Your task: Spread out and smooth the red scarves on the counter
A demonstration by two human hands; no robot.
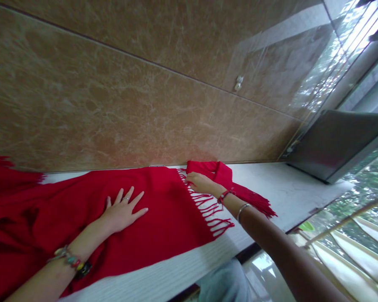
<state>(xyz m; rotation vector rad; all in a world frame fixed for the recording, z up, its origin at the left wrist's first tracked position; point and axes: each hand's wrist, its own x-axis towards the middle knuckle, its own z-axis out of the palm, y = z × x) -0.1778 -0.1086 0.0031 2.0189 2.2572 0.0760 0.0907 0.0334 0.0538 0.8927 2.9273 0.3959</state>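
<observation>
A red fringed scarf (pixel 166 209) lies spread over the white surface, smooth toward its fringed end and rumpled at the far left. My left hand (pixel 121 212) rests flat on it, fingers spread, a ring on one finger and a beaded bracelet at the wrist. At the upper corner of the fringe is my right hand (pixel 200 182), its fingers bent together against the tassels; the fingertips are partly hidden. Just beyond that hand lies a second red fringed piece (pixel 222 174), folded into a narrow strip, its tassels pointing right.
Behind the white tabletop (pixel 271 180) rises a brown tiled wall (pixel 138 105) with a small white hook (pixel 238 83). A dark grey box-like object (pixel 340 138) stands at the right end. A pale rack (pixel 343 239) is below right, and a clothed knee (pixel 223 283) shows at the front edge.
</observation>
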